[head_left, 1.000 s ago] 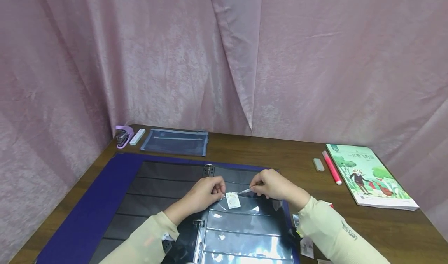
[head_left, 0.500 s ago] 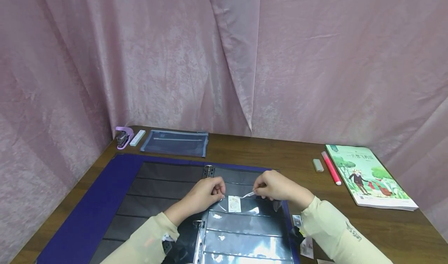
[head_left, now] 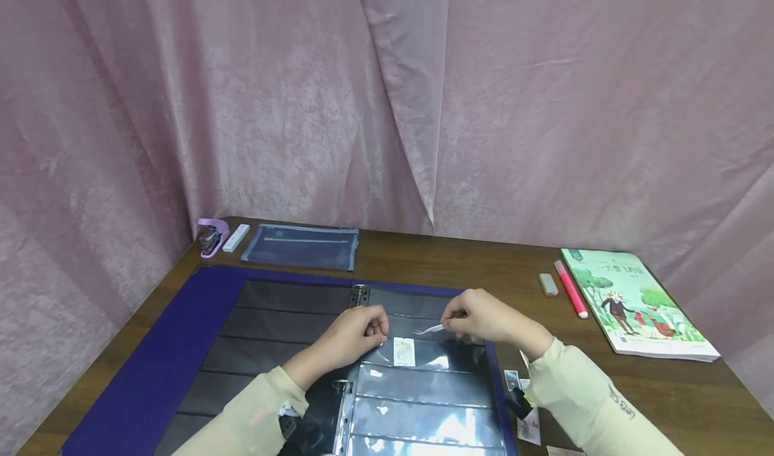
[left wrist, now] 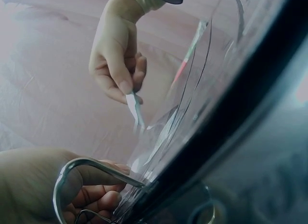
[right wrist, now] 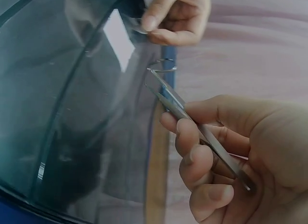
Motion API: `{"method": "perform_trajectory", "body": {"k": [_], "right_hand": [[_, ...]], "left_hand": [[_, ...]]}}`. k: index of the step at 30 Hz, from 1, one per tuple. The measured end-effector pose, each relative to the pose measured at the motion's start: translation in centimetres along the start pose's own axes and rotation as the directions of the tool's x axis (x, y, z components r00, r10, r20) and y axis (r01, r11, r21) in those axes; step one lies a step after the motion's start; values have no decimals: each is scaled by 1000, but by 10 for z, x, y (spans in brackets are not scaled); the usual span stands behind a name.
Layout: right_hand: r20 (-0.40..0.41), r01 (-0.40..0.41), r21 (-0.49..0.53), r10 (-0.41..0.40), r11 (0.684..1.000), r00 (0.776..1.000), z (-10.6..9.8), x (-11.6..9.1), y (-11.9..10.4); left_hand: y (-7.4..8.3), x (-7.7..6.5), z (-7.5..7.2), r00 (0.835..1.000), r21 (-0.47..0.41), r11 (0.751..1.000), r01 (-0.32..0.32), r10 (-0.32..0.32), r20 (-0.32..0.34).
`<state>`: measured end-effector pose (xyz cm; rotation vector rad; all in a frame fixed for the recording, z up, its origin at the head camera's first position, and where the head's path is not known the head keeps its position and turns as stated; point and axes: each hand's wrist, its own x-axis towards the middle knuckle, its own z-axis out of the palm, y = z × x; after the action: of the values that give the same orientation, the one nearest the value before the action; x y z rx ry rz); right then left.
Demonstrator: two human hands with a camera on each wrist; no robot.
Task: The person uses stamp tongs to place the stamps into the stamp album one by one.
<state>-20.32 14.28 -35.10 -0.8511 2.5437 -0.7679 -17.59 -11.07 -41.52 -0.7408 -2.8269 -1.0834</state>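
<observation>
A small pale stamp [head_left: 404,352] sits at a clear pocket strip on the right-hand page of an open blue stamp album [head_left: 151,335]. My left hand [head_left: 353,335] is just left of the stamp; in the right wrist view its thumb and forefinger pinch the edge of the clear pocket film [right wrist: 137,25]. My right hand [head_left: 484,316], to the right of the stamp, holds metal tweezers [right wrist: 192,130] between thumb and fingers. The tweezers' tips are apart, with nothing between them, a little above and right of the stamp.
Metal binder rings [head_left: 359,295] run down the album's middle. Several loose stamps [head_left: 529,429] lie right of the album, partly under the right sleeve. Behind are a mesh zip pouch [head_left: 302,246] and purple stapler [head_left: 213,238]. An eraser [head_left: 547,285], pink marker [head_left: 571,289] and green book [head_left: 641,305] lie right.
The tweezers have come away from the stamp as my right hand moved right. The stamp shifted slightly right and down, straightened, and stays at the pocket. My left hand has kept its place.
</observation>
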Motion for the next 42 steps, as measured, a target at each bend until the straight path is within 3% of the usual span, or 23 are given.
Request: {"method": "perform_trajectory", "body": {"k": [8,17,23,30,42], "right_hand": [[-56,21,-11,-21,1000,998,-17,-13,-1],[-98,-58,56,63,997,993,-31,-30,2],[-148,-59,38,64,998,987,-38,-46,8],[-200,-57,40,64,998,978,-48,-71,20],[-232,-117,102,138,988,963,-50,-103,51]], "left_hand": [[-1,-4,-1,1000,2,1000,24,-24,17],[-6,-4,2,999,19,999,28,-29,23],[-6,-3,2,999,22,999,27,-27,33],[-3,-1,2,999,29,999,21,-22,30],[-2,-1,3,1000,22,1000,20,-20,21]]}}
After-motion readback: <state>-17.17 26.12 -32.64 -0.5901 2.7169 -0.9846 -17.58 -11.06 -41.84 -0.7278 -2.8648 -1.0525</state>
